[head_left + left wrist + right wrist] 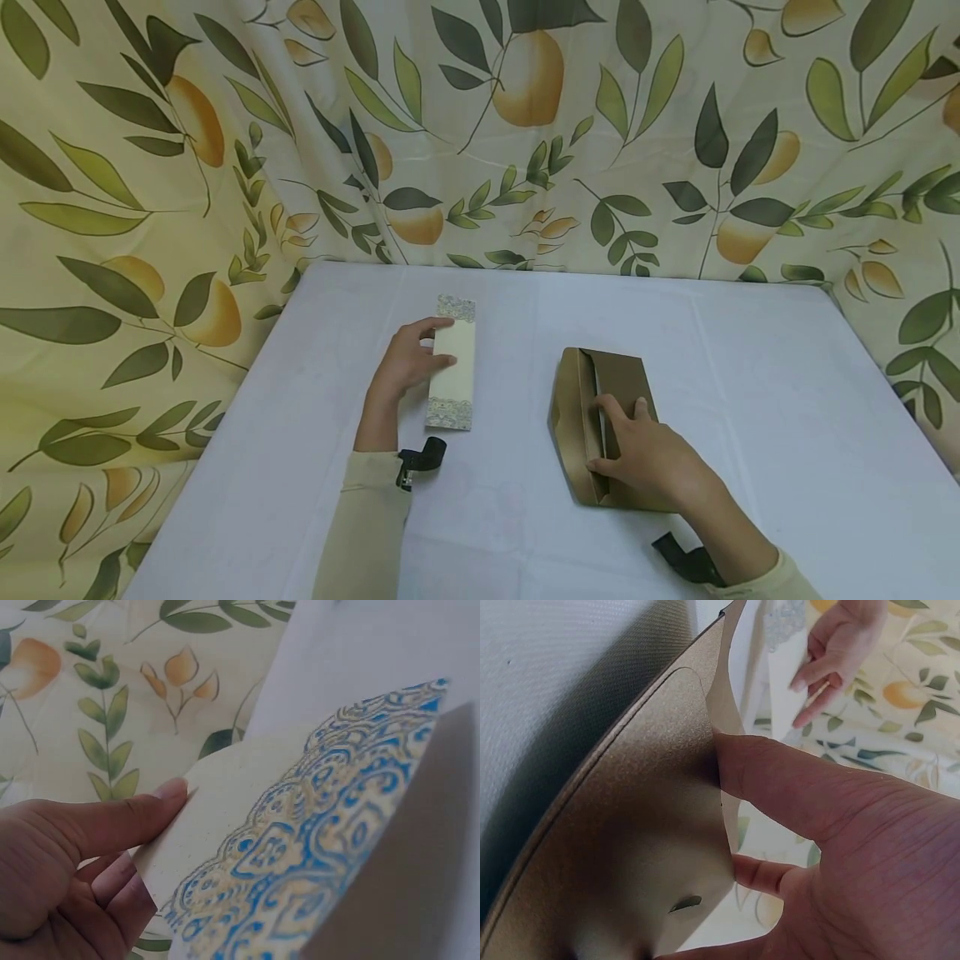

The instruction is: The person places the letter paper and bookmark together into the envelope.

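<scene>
The pale card (462, 379), patterned at both ends, is outside the gold-brown envelope (632, 383), to its left and well apart from it. The envelope's flap (574, 433) is folded out and its mouth parted, so opening looks done; closing the flap is not. Whether anything sits inside cannot be told.

The left hand (407, 360) pinches the card's left edge, thumb on the near face and fingers behind. The right hand (651, 454) pinches the envelope at its mouth, though how far the fingertips reach in is hard to judge.

Beneath is the white-covered bench (510, 525); behind and at the left hangs fabric (465, 221) printed with leaves and orange fruit.
</scene>
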Motion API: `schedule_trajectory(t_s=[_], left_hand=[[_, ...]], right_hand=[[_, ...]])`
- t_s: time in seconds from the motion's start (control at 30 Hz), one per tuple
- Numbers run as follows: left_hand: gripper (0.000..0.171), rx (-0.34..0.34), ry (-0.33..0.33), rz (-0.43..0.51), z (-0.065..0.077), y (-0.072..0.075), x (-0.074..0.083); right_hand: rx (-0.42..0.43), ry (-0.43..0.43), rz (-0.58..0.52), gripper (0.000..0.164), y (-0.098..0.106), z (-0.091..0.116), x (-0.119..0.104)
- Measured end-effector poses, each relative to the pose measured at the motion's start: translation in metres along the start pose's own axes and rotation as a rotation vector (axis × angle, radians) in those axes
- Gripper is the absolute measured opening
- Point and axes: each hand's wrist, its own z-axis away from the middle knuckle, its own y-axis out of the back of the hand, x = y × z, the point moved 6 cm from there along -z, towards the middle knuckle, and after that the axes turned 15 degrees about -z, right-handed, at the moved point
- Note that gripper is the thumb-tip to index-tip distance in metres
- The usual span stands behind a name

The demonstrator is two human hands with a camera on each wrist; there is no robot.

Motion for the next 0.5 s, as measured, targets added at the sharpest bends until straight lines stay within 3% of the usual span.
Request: schedule_trajectory(t_s=[0.23,0.5], left_hand=[[0.059,-0.008,-0.044,-0.041,-0.001,-0.004,0.009],[0.061,-0.052,-0.081,0.044,0.001,-0.014,0.019]], right_hand=[[-0.002,-0.004,0.008,0.082,0.001,0.000,-0.001],[-0.012,-0.026,0.005,0.084,0.001,0.000,-0.003]])
